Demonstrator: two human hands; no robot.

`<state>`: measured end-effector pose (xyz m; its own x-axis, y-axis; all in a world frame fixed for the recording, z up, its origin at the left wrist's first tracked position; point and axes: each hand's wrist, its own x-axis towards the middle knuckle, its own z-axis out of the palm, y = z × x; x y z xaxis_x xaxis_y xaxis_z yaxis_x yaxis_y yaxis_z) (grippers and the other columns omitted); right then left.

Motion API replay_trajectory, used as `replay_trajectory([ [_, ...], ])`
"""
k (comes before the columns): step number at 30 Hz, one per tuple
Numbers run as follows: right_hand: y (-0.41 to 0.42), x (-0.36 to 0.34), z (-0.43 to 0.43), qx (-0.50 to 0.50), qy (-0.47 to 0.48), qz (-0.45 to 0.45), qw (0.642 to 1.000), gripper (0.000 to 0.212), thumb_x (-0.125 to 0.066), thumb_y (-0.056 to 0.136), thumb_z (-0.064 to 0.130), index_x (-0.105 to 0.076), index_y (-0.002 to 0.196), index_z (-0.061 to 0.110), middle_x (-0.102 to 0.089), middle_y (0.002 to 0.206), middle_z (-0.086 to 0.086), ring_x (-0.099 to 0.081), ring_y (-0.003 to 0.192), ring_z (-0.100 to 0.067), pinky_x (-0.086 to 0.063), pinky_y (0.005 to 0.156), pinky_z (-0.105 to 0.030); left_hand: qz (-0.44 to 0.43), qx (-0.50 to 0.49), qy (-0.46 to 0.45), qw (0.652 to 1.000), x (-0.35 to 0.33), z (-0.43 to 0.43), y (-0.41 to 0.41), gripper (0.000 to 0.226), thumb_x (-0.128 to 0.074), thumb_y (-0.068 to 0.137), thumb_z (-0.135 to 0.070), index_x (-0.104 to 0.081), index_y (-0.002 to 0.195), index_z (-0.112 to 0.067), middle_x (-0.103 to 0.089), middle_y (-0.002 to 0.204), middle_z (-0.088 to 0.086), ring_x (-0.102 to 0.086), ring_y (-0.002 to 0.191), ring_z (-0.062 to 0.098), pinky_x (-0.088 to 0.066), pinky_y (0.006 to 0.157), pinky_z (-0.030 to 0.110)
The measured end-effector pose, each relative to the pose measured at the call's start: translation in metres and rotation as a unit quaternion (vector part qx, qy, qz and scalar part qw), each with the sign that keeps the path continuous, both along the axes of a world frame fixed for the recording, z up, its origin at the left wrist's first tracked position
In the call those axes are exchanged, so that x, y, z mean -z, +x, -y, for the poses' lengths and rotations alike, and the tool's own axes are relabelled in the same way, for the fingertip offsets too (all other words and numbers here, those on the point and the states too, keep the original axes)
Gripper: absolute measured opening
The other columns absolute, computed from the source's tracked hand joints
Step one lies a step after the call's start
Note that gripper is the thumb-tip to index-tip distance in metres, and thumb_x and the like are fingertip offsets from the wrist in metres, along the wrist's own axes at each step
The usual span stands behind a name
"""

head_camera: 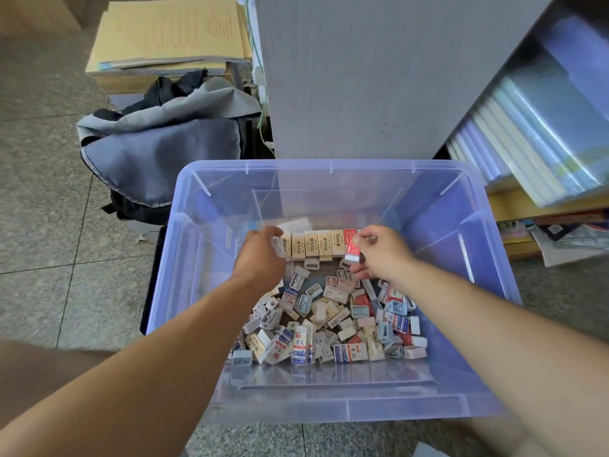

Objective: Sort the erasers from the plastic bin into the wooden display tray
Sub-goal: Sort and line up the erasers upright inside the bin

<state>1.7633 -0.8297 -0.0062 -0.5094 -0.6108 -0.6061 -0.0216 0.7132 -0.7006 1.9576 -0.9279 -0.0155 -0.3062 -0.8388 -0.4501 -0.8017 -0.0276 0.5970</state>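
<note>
A big blue plastic bin (pixel 329 166) sits on the floor, and both arms reach down into it. Most of the erasers lie in a messy pile (pixel 329 324) on the bottom of the bin. At the far side of the pile, a neat row of tan erasers (pixel 318 244) stands side by side. I cannot tell if this row sits in the wooden tray, because no wood shows clearly. The right hand (pixel 382 252) is at the right end of the row. Its grip is narrow, and it pinches a red eraser (pixel 352 250) between thumb and fingers. The left hand (pixel 260 255) is at the left end of the row. Its fingers curl around a pale eraser (pixel 277 247), but that part is blurry. I think the step now is putting picked erasers into line with the others. The next move calls for setting the red eraser down straight, just beside the last one in the row, without knocking the row over. Then the hands need to go to the pile for more of the same kind. A gray backpack (pixel 158 146) lies on the floor near the bin.
</note>
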Motion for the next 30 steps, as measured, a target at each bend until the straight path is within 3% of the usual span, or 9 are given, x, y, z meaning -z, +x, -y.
replay_trajectory([
  [5, 0.024, 0.010, 0.029, -0.077, -0.013, -0.034, 0.996, 0.031, -0.074, 0.090, 0.010, -0.056, 0.114, 0.018, -0.067, 0.105, -0.006, -0.075, 0.074, -0.022, -0.064, 0.072, -0.041, 0.040, 0.035, -0.060, 0.997, 0.004, 0.006, -0.002, 0.060, -0.058, 0.092, 0.005, -0.054, 0.144, -0.024, -0.057, 0.132, 0.001, -0.063, 0.106, 0.025, -0.061, 0.083, 0.040],
  [8, 0.036, 0.019, 0.042, -0.055, -0.021, -0.038, 0.998, 0.026, -0.082, 0.084, 0.017, -0.058, 0.093, 0.021, -0.070, 0.098, -0.002, -0.075, 0.078, -0.022, -0.062, 0.080, -0.044, 0.045, 0.043, -0.060, 0.996, 0.008, 0.007, -0.004, 0.059, -0.066, 0.092, -0.002, -0.052, 0.145, -0.023, -0.060, 0.133, 0.004, -0.062, 0.114, 0.027, -0.056, 0.094, 0.041],
  [12, 0.049, 0.024, 0.053, -0.054, -0.035, -0.065, 0.996, 0.018, -0.082, 0.085, 0.023, -0.065, 0.080, 0.020, -0.071, 0.079, 0.004, -0.070, 0.063, -0.011, -0.057, 0.063, -0.026, 0.028, 0.017, -0.059, 0.998, 0.009, 0.005, -0.005, 0.054, -0.072, 0.090, -0.008, -0.052, 0.138, -0.022, -0.068, 0.122, 0.008, -0.066, 0.104, 0.028, -0.054, 0.084, 0.038],
  [17, 0.054, 0.031, 0.057, -0.082, -0.013, -0.097, 0.992, 0.020, -0.080, 0.085, 0.036, -0.070, 0.076, 0.021, -0.075, 0.078, 0.000, -0.074, 0.075, -0.024, -0.062, 0.076, -0.046, 0.032, 0.016, -0.058, 0.998, 0.009, 0.003, -0.005, 0.035, -0.075, 0.091, -0.018, -0.058, 0.121, -0.023, -0.069, 0.109, 0.007, -0.063, 0.091, 0.027, -0.050, 0.074, 0.032],
  [20, 0.044, 0.020, 0.047, -0.138, -0.001, -0.164, 0.977, 0.019, -0.074, 0.090, 0.038, -0.075, 0.085, 0.020, -0.072, 0.078, 0.003, -0.070, 0.077, -0.021, -0.059, 0.076, -0.037, 0.055, 0.061, -0.086, 0.993, 0.004, 0.001, -0.007, 0.035, -0.075, 0.092, -0.020, -0.060, 0.123, -0.022, -0.067, 0.113, 0.007, -0.062, 0.098, 0.026, -0.050, 0.080, 0.034],
  [23, 0.029, 0.008, 0.034, -0.225, 0.026, -0.151, 0.962, 0.009, -0.071, 0.092, 0.028, -0.075, 0.090, 0.020, -0.071, 0.080, 0.003, -0.069, 0.076, -0.018, -0.058, 0.074, -0.035, 0.082, 0.062, -0.092, 0.990, -0.005, 0.000, -0.009, 0.042, -0.077, 0.088, -0.016, -0.052, 0.122, -0.020, -0.063, 0.106, 0.005, -0.062, 0.098, 0.029, -0.053, 0.079, 0.040],
  [26, 0.018, -0.007, 0.017, -0.402, 0.093, -0.088, 0.906, 0.008, -0.076, 0.090, 0.024, -0.075, 0.097, 0.020, -0.072, 0.089, 0.005, -0.067, 0.077, -0.010, -0.054, 0.067, -0.027, 0.141, 0.102, -0.064, 0.983, -0.017, -0.001, -0.006, 0.031, -0.073, 0.088, -0.017, -0.053, 0.111, -0.020, -0.065, 0.105, 0.004, -0.061, 0.098, 0.028, -0.048, 0.073, 0.037],
  [28, 0.018, -0.018, 0.007, -0.514, 0.125, -0.077, 0.845, 0.006, -0.079, 0.087, 0.027, -0.074, 0.091, 0.026, -0.072, 0.089, 0.011, -0.067, 0.079, -0.006, -0.051, 0.066, -0.022, 0.141, 0.213, -0.012, 0.967, -0.027, -0.009, -0.003, 0.013, -0.071, 0.090, -0.019, -0.061, 0.096, -0.025, -0.067, 0.100, -0.001, -0.062, 0.092, 0.021, -0.048, 0.071, 0.031],
  [30, 0.023, -0.023, -0.005, -0.580, 0.153, -0.079, 0.796, 0.008, -0.081, 0.084, 0.029, -0.074, 0.087, 0.030, -0.073, 0.087, 0.011, -0.068, 0.081, -0.008, -0.057, 0.072, -0.028, 0.130, 0.323, 0.044, 0.936, -0.033, -0.022, 0.001, 0.008, -0.071, 0.090, -0.017, -0.069, 0.089, -0.026, -0.070, 0.096, -0.006, -0.065, 0.091, 0.016, -0.054, 0.078, 0.029],
])
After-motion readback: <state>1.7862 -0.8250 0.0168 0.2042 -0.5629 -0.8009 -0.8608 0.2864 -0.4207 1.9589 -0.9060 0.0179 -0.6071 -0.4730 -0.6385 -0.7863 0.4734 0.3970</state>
